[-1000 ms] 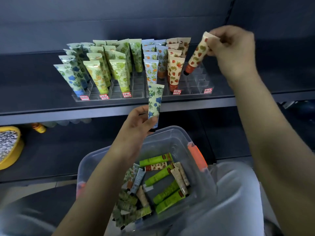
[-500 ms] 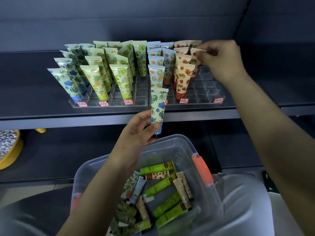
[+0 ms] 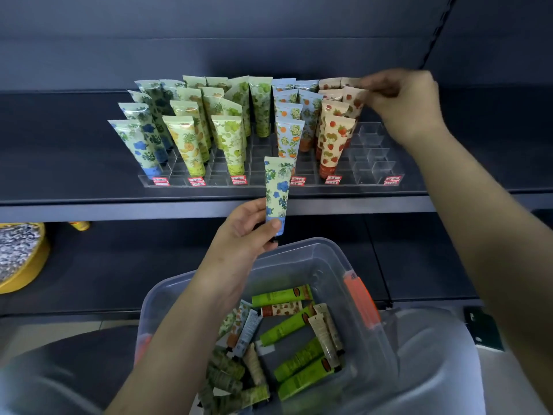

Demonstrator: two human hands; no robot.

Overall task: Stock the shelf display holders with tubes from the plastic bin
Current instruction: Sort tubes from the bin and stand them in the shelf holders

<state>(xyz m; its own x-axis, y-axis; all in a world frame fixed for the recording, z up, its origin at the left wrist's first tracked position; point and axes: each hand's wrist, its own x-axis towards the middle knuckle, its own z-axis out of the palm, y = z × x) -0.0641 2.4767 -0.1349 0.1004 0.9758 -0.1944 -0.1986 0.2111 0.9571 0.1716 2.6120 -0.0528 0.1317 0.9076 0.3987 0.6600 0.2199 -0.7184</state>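
Two tubes are in hand at this moment. Your right hand [image 3: 410, 106], fingers and thumb curled, pinches the crimped top of a cream strawberry-print tube [image 3: 354, 104] standing among the back rows at the right of the clear acrylic compartment holder [image 3: 371, 169]. Whether its cap sits fully in a cell cannot be told.

Your left hand [image 3: 242, 232] grips the lower end of a pale blue-flower-print tube [image 3: 277, 193], upright and cap down. It is above the far rim of the clear plastic bin [image 3: 317, 256] and in front of the dark shelf [image 3: 59, 163], apart from the holder.

Judgement: the step in hand is seating the strawberry tube, with the blue-flower tube queued. Next, let go on the right only once that tube stands unaided. Then carry the left tube to the matching blue-flower column [image 3: 140, 145] at the holder's far left and lower it cap first. I cannot confirm a free cell there. Many tubes lie in the bin, so stocking is far from finished.
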